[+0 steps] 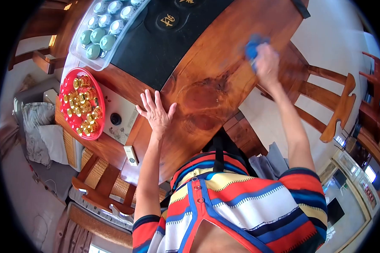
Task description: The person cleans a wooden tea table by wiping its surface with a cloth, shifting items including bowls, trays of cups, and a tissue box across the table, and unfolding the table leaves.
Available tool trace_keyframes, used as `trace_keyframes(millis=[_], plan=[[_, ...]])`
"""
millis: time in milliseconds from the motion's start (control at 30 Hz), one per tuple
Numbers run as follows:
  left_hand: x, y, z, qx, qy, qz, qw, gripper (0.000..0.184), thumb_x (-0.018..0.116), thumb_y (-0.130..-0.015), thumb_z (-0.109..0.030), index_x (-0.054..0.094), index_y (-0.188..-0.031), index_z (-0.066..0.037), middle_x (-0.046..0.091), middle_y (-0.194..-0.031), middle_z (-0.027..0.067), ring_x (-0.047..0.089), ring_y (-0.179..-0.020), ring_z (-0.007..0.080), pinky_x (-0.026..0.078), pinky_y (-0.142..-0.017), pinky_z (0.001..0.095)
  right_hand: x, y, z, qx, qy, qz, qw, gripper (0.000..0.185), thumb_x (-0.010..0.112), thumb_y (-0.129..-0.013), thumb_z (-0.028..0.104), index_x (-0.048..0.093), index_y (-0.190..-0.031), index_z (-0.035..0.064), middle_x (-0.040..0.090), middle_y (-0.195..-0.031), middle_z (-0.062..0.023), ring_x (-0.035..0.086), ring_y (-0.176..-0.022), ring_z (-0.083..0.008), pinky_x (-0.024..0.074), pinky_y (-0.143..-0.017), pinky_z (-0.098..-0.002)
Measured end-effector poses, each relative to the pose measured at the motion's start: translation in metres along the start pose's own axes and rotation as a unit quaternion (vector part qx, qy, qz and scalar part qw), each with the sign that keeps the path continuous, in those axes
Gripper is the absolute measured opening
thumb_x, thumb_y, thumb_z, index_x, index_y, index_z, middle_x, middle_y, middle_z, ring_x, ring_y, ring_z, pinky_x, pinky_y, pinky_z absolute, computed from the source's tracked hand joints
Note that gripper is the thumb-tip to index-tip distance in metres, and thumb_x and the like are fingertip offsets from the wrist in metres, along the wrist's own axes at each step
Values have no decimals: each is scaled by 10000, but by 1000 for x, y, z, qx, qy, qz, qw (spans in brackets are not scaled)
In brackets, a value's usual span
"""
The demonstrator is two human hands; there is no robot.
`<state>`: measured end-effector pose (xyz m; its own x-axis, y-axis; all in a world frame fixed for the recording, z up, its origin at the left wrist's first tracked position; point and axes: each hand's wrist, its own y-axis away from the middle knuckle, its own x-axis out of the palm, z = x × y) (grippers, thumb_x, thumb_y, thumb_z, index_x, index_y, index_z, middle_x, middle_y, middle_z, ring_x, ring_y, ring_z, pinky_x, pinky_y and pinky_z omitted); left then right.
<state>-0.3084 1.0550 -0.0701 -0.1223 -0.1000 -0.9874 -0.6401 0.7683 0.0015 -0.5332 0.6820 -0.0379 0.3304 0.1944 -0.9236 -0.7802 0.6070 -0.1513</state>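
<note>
My left hand [157, 113] lies flat on the wooden table [206, 63] with its fingers spread, just below the corner of a black tea tray [152, 55]. At the table's right side, my right hand [267, 63] is closed on a blue cloth [253, 49] pressed against the wood. Both the hand and the cloth are blurred by motion. Dark grain and a reddish patch mark the tabletop between my two hands.
A clear plastic bin [78, 48] of small cups stands at the upper left. Below it is a red tray [100, 122] of gold ornaments. A white remote [131, 155] lies near the table's left edge. Wooden chairs [324, 97] flank the table.
</note>
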Motion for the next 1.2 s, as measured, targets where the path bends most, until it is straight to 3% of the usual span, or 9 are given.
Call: trace_keyframes(millis=[67, 233, 400, 533, 633, 667, 800, 900, 1200], plan=[[0, -2, -1, 1, 0, 1, 1000, 799, 562, -827, -600, 383, -1399, -72, 198, -1526, 173, 140, -1424, 355, 61, -1078, 644, 21, -4, -57, 30, 164, -189, 968, 309, 530, -893, 206, 566, -1132, 13, 534, -1180, -188, 492, -1106, -372, 394, -939, -471], [1, 0, -2, 2, -12, -2, 1000, 793, 543, -841, -607, 381, -1402, -70, 198, -1523, 176, 133, -1423, 356, 81, -1062, 664, 47, 49, 41, -25, 74, -167, 983, 340, 505, -895, 148, 526, -1201, 2, 464, -1276, -221, 418, -1197, -441, 339, -996, -546], [9, -1, 2, 20, -9, -42, 999, 766, 535, -835, -626, 437, -1362, -79, 222, -1512, 183, 159, -1414, 376, 91, -1040, 692, 64, 170, 177, -161, -51, 18, 985, 474, 605, -800, 182, 527, -1261, 102, 457, -1348, -125, 390, -1284, -345, 313, -1047, -506], [3, 6, 6, 38, 47, -47, 997, 722, 626, -829, -508, 417, -1369, -77, 228, -1502, 206, 203, -1396, 390, 180, -1033, 674, 51, 160, 159, -324, -45, 103, 939, 529, 627, -804, 296, 520, -1301, 149, 458, -1360, -106, 393, -1305, -300, 264, -1093, -517], [-26, 43, 9, 93, 157, -36, 983, 610, 688, -817, -266, 429, -1329, -59, 332, -1423, 210, 323, -1319, 386, 313, -1029, 525, 49, 123, 119, -199, 32, -71, 977, 506, 633, -799, 254, 530, -1268, 94, 513, -1275, -127, 445, -1236, -314, 342, -998, -482], [-35, 62, 13, 103, 210, -27, 972, 553, 682, -819, -222, 455, -1293, -51, 405, -1367, 207, 387, -1272, 377, 363, -1001, 484, 38, 111, 117, -79, 46, -9, 996, 484, 619, -832, 241, 520, -1268, 56, 496, -1289, -152, 448, -1217, -342, 359, -953, -475], [-60, 145, 44, 91, 270, 40, 958, 227, 617, -860, -146, 527, -1040, -41, 604, -999, 173, 602, -897, 349, 493, -714, 434, 88, 122, 142, 37, 78, -204, 975, 404, 591, -890, 257, 528, -1243, 70, 443, -1311, -182, 378, -1246, -415, 324, -1013, -531], [-66, 197, 84, 4, 307, 145, 941, 102, 565, -889, -140, 519, -943, -65, 633, -830, 181, 623, -759, 388, 494, -641, 470, 104, 174, 231, -38, 33, -141, 989, 393, 568, -897, 205, 525, -1256, 51, 421, -1334, -190, 355, -1268, -430, 314, -1036, -529], [-66, 265, 155, -58, 260, 92, 959, 152, 597, -874, -135, 514, -966, -48, 609, -867, 185, 613, -810, 367, 487, -699, 441, 141, 269, 392, -374, -136, 83, 914, 516, 675, -792, 360, 551, -1239, 135, 450, -1358, -123, 360, -1326, -324, 243, -1100, -504]])
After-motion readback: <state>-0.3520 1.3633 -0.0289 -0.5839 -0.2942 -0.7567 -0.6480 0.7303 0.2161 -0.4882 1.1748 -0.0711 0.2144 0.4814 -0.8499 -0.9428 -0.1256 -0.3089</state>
